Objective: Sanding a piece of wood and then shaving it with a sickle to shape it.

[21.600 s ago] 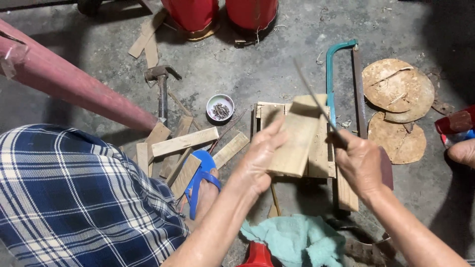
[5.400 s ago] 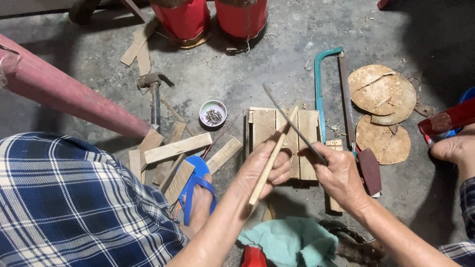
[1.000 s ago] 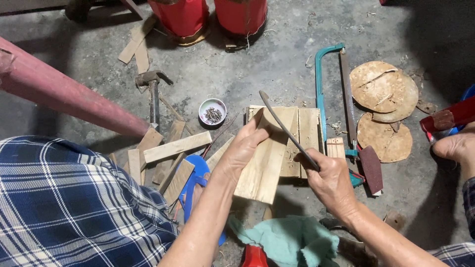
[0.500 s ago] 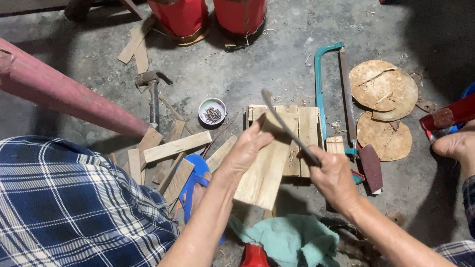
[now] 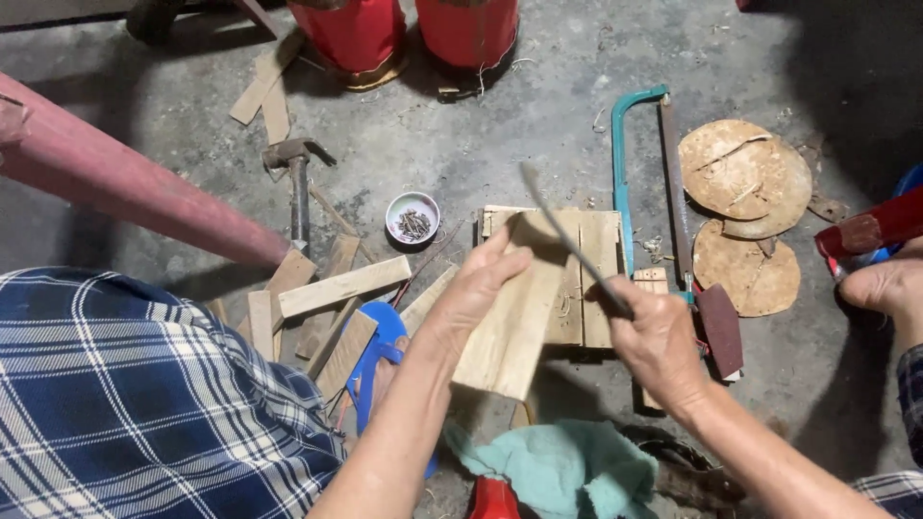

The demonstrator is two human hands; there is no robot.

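My left hand (image 5: 476, 288) grips a pale wooden board (image 5: 514, 322), holding it tilted above a flat wooden panel (image 5: 591, 279) on the concrete floor. My right hand (image 5: 659, 341) is closed around the handle end of a long thin metal blade (image 5: 567, 240), which slants up and left across the board's upper end. The blade's tip is blurred.
A teal-framed hacksaw (image 5: 639, 183) lies right of the panel, beside round rusty discs (image 5: 745, 178). A hammer (image 5: 298, 183), a small bowl of nails (image 5: 413, 219), loose wood strips (image 5: 336, 288), a blue sandal (image 5: 380, 351), a teal cloth (image 5: 558, 466), two red cylinders (image 5: 409, 29). Another person's hand (image 5: 889, 284) is at right.
The board has stayed in my left hand, shifting slightly. My right hand has drawn the blade a little across the board's upper end. Much earlier, I held a narrower strip.
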